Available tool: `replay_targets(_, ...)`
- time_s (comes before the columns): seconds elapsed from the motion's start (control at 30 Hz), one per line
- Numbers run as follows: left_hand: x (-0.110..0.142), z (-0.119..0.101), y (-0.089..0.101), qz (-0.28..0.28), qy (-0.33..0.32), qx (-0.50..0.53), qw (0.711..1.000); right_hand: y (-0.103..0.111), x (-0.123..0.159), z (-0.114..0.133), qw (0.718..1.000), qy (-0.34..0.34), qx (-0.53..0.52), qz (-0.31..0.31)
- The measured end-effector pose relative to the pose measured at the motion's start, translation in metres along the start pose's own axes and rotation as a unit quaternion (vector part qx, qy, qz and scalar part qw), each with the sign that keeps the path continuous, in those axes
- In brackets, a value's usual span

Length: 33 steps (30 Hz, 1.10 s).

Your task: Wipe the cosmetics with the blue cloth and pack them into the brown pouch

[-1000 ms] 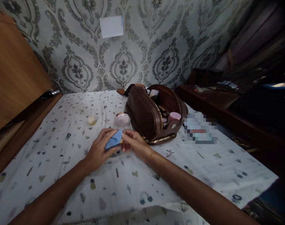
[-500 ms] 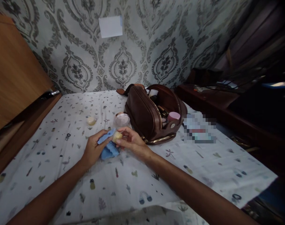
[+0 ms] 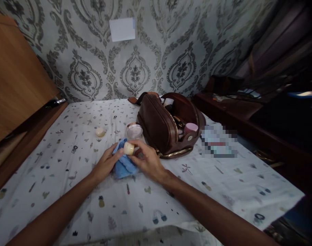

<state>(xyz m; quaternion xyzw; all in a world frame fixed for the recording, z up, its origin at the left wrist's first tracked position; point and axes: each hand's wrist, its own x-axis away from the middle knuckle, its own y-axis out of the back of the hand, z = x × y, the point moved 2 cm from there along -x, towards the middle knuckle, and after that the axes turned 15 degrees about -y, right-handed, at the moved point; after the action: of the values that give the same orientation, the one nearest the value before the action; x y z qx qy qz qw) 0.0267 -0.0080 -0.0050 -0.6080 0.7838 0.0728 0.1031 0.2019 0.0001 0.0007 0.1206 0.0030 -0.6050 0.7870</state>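
Note:
A small yellowish jar with a pale lid (image 3: pixel 129 148) is held up between my two hands. My right hand (image 3: pixel 148 160) grips it by thumb and fingers from the right. A blue cloth (image 3: pixel 125 166) is pinched in my left hand (image 3: pixel 108 161), bunched against the jar's left side, and its lower part hangs toward the tabletop. Just beyond my hands lies a round clear compact (image 3: pixel 134 130) with a copper-coloured edge. Another small cream-coloured jar (image 3: pixel 100 132) stands on the patterned cloth farther left.
Right of my hands, a brown leather bag (image 3: pixel 158 123) lies unzipped, a pink-lidded jar (image 3: pixel 191 127) and other cosmetics inside. A blurred-out packet (image 3: pixel 219 141) is beside it. A wooden cabinet (image 3: pixel 20 78) borders the left; the printed tablecloth (image 3: pixel 135 208) covers the table.
The jar has turned more upright, its side now showing. My left hand and the blue cloth have shifted slightly right, and the cloth now wraps closer round the jar's left side.

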Motion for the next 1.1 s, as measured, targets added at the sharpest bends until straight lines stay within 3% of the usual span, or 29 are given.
replay_targets(0.13,-0.001,-0.005,-0.001,-0.014,0.014,0.012,1.000,-0.001,0.005,0.002,0.990,0.090,0.104,-0.001)
replay_targets(0.3,-0.002,-0.007,0.001,-0.032,0.029,0.010,0.999,-0.001,0.004,-0.004,0.991,0.075,0.111,-0.014)
replay_targets(0.5,-0.002,-0.012,0.005,-0.045,0.027,-0.075,0.996,0.000,0.007,0.004,0.997,0.047,0.064,-0.001)
replay_targets(0.67,-0.006,-0.024,0.007,-0.035,-0.020,-0.146,0.988,0.001,0.011,0.007,0.996,0.061,0.061,-0.006)
replay_targets(0.8,-0.006,-0.024,0.011,-0.064,-0.001,-0.173,0.983,0.002,0.014,0.010,0.995,0.067,0.069,-0.008)
replay_targets(0.93,-0.005,-0.021,0.011,-0.069,0.039,-0.164,0.983,0.011,0.018,0.025,0.985,0.090,0.146,-0.018)
replay_targets(1.03,-0.004,-0.022,0.008,-0.060,0.035,-0.170,0.983,0.020,0.020,0.035,0.965,0.111,0.234,-0.043)
replay_targets(1.1,-0.002,-0.022,0.010,-0.085,0.017,-0.202,0.976,0.026,0.022,0.041,0.950,0.130,0.275,-0.074)
